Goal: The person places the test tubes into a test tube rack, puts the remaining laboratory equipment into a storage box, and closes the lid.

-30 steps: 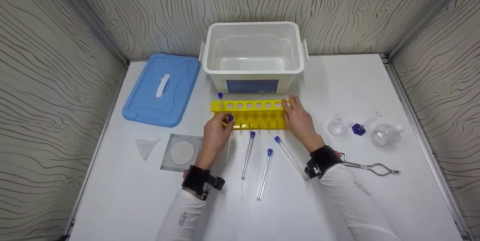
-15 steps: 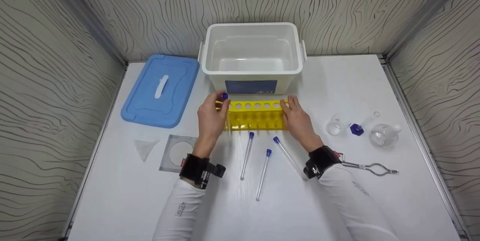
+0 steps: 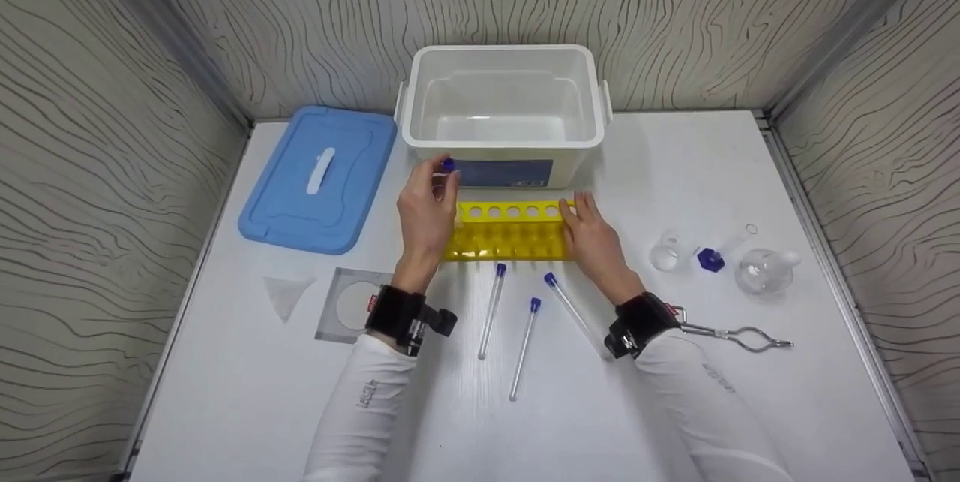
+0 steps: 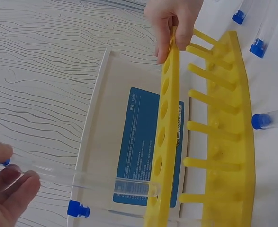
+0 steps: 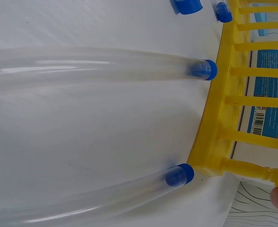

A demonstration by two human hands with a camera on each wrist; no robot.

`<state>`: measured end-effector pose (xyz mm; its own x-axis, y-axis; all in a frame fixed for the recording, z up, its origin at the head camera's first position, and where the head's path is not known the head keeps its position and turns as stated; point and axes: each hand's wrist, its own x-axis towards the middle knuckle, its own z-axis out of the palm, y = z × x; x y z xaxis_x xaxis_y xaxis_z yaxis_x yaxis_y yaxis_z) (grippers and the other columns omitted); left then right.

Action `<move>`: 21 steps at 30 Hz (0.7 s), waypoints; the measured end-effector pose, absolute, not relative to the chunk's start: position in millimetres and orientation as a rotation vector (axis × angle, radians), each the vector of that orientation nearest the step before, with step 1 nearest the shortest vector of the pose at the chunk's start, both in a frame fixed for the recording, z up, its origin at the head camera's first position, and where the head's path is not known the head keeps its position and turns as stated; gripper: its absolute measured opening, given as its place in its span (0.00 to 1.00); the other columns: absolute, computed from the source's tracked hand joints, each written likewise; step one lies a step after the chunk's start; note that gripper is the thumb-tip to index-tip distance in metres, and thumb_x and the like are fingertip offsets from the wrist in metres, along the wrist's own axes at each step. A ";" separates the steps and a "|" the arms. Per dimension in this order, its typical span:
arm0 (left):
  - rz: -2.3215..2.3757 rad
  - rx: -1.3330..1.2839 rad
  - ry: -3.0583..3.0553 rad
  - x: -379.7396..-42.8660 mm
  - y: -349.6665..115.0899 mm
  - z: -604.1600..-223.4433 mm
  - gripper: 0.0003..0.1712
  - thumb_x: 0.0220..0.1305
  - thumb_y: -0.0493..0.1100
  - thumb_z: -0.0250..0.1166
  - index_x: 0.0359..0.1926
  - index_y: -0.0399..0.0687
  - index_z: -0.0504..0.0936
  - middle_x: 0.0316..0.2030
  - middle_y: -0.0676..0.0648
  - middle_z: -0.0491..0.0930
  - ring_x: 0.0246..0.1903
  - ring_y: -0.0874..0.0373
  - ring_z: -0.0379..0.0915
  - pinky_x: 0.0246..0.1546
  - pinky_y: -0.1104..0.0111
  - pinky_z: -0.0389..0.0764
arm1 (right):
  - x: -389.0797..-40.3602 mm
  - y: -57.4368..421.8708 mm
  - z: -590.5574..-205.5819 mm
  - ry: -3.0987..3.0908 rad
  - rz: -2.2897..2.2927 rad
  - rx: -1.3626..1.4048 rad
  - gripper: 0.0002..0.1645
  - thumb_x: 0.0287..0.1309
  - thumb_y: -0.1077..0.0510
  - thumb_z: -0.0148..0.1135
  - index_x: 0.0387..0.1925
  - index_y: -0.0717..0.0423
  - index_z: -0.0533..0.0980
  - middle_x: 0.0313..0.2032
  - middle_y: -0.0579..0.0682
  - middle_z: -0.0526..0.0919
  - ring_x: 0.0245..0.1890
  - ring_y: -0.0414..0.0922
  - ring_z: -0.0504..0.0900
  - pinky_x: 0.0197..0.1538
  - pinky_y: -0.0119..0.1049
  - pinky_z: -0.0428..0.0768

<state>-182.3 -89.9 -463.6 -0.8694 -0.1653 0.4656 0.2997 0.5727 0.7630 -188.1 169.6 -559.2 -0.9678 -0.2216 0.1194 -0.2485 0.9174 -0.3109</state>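
The white bench [image 3: 570, 429] carries a yellow rack [image 3: 506, 248]. Behind the rack stands a white bin [image 3: 502, 144]; left of the rack, a blue lid [image 3: 341, 193]; in front, three capped tubes [image 3: 523, 350]; right, a round flask [image 3: 761, 275] and tongs [image 3: 724, 334].

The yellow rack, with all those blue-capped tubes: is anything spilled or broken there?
Nothing stands out. The rack stands upright, gripped by the right hand; the left hand holds a tube. Three loose tubes lie at different angles, but I see no cracks or puddles.
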 end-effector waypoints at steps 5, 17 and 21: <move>-1.243 -0.142 -2.287 -187.2 -89.3 -466.4 0.17 0.71 0.42 0.60 0.57 0.40 0.78 0.47 0.42 0.82 0.44 0.53 0.83 0.47 0.68 0.85 | -188.9 169.5 -561.8 -2.962 0.474 0.379 0.28 0.69 0.59 0.56 0.68 0.60 0.69 0.70 0.67 0.66 0.72 0.62 0.64 0.64 0.54 0.76; -1.254 -0.129 -2.353 -194.9 -88.4 -482.0 0.19 0.70 0.41 0.61 0.59 0.42 0.76 0.51 0.43 0.81 0.48 0.53 0.82 0.54 0.66 0.84 | -189.1 168.0 -560.7 -2.994 0.483 0.361 0.28 0.70 0.58 0.55 0.69 0.59 0.68 0.70 0.67 0.66 0.73 0.62 0.63 0.65 0.54 0.74; -1.236 -0.131 -2.375 -194.9 -87.3 -486.4 0.18 0.71 0.41 0.60 0.59 0.42 0.76 0.50 0.43 0.82 0.49 0.53 0.83 0.54 0.66 0.84 | -189.1 168.4 -560.5 -2.994 0.487 0.357 0.28 0.70 0.58 0.55 0.69 0.59 0.69 0.71 0.66 0.65 0.73 0.61 0.63 0.66 0.54 0.74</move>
<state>-194.9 -87.3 -486.4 -0.8910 -0.1231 0.4371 0.2873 0.5926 0.7525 -189.1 168.4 -560.5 -0.9688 -0.2151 0.1227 -0.2429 0.9220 -0.3016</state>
